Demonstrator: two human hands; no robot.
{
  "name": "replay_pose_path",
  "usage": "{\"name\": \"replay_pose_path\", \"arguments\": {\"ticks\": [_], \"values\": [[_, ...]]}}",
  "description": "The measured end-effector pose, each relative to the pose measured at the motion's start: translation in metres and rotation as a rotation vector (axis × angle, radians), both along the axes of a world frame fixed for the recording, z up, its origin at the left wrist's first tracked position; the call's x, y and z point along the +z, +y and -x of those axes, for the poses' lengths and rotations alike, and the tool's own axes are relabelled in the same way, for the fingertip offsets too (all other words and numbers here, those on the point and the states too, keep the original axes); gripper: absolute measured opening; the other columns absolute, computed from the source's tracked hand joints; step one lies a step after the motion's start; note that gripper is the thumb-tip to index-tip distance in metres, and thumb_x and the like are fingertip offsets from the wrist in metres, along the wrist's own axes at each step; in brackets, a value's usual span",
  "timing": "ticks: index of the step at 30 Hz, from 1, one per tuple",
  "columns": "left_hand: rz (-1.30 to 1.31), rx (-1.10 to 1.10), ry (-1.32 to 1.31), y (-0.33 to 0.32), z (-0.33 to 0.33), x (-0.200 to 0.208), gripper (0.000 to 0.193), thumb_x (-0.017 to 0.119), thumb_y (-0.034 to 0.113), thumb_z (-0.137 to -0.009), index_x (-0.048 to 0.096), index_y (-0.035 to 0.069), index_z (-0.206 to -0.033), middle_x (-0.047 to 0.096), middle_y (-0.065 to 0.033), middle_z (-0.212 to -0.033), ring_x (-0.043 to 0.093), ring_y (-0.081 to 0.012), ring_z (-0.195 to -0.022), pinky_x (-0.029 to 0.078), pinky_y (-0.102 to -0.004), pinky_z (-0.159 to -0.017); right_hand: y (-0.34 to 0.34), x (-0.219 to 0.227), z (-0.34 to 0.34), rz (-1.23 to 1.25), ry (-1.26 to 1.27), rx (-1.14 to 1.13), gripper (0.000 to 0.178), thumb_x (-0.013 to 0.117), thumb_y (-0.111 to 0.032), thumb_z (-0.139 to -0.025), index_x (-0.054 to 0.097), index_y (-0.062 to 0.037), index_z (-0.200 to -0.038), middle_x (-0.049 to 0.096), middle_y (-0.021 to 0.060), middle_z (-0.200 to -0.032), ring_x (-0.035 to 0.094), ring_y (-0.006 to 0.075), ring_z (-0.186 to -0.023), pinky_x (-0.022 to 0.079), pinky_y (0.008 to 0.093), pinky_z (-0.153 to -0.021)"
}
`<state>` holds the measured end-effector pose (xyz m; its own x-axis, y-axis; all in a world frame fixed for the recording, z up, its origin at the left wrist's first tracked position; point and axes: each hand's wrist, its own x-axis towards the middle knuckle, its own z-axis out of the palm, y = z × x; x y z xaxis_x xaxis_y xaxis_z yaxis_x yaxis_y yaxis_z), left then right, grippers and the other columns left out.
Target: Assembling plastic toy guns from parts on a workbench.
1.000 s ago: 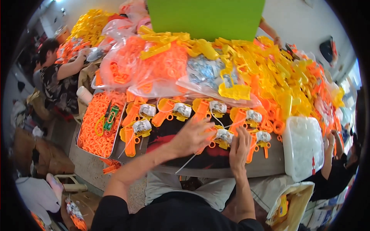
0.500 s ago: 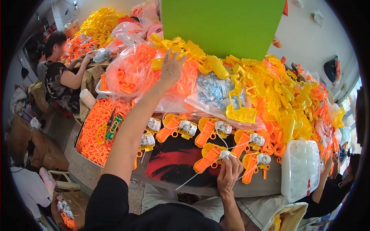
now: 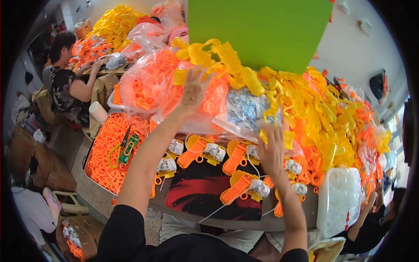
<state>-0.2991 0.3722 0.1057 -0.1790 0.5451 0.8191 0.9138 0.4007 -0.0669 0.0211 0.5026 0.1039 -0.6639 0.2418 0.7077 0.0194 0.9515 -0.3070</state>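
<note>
My left hand reaches over a clear bag of orange parts, its fingers apart beside the heap's yellow plastic shells. Above the row of half-built toys, my right hand is raised with stretched, slightly blurred fingers, near a clear bag of grey-blue parts. Each toy has a yellow shell, an orange piece and a white mechanism. One such toy lies on the black and red mat; others sit behind it, some partly hidden by my right hand and forearm.
At the left stands a tray of orange rings with scissors and a green tool on it. A white tub of clear pieces is at the right. A green board rises behind; co-workers sit on both sides.
My right hand has left the front toy and moved up over the row. My left hand has shifted slightly to the right, and yellow shells near it have moved.
</note>
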Motion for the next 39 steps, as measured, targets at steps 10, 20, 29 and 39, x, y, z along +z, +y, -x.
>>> {"name": "replay_pose_path", "arguments": {"ticks": [10,20,29,39], "values": [[0.009,-0.122,-0.090,0.012,-0.021,0.007,0.048,0.061,0.004,-0.088,0.064,0.012,-0.136,0.055,-0.0165,-0.135,0.052,-0.0363,-0.126,0.040,-0.0516,-0.114,0.131,0.018,0.172,-0.010,-0.354,-0.280,0.074,0.077,-0.031,-0.082,0.048,-0.0081,-0.146,0.061,0.0231,-0.134,0.058,0.0425,-0.123,0.047,0.0493,-0.102],[-0.177,-0.261,-0.154,0.018,-0.021,0.029,0.055,0.077,0.005,-0.083,0.062,0.015,-0.136,0.057,-0.0131,-0.129,0.061,-0.0307,-0.109,0.054,-0.0414,-0.095,0.226,0.045,0.079,1.384,0.172,0.354,0.045,0.058,-0.034,-0.100,0.060,-0.0043,-0.134,0.071,0.0111,-0.121,0.071,0.0227,-0.104,0.058,0.0368,-0.090],[-0.053,-0.401,-0.143,0.070,-0.070,0.030,0.051,0.074,0.003,-0.084,0.065,0.016,-0.132,0.059,-0.0126,-0.129,0.062,-0.0303,-0.110,0.053,-0.0437,-0.095,0.209,0.030,0.042,1.357,0.257,0.166,0.043,0.058,-0.027,-0.101,0.059,-0.0038,-0.137,0.064,0.0118,-0.127,0.066,0.0229,-0.111,0.055,0.0357,-0.094],[-0.201,-0.597,-0.075,0.148,-0.091,0.028,0.044,0.060,0.006,-0.092,0.062,0.011,-0.136,0.061,-0.0124,-0.133,0.055,-0.0328,-0.123,0.041,-0.0485,-0.110,0.206,0.005,0.020,0.707,0.721,-0.433,0.026,0.055,-0.020,-0.104,0.060,-0.0013,-0.121,0.061,0.0081,-0.116,0.056,0.0178,-0.104,0.047,0.0347,-0.090]]}}
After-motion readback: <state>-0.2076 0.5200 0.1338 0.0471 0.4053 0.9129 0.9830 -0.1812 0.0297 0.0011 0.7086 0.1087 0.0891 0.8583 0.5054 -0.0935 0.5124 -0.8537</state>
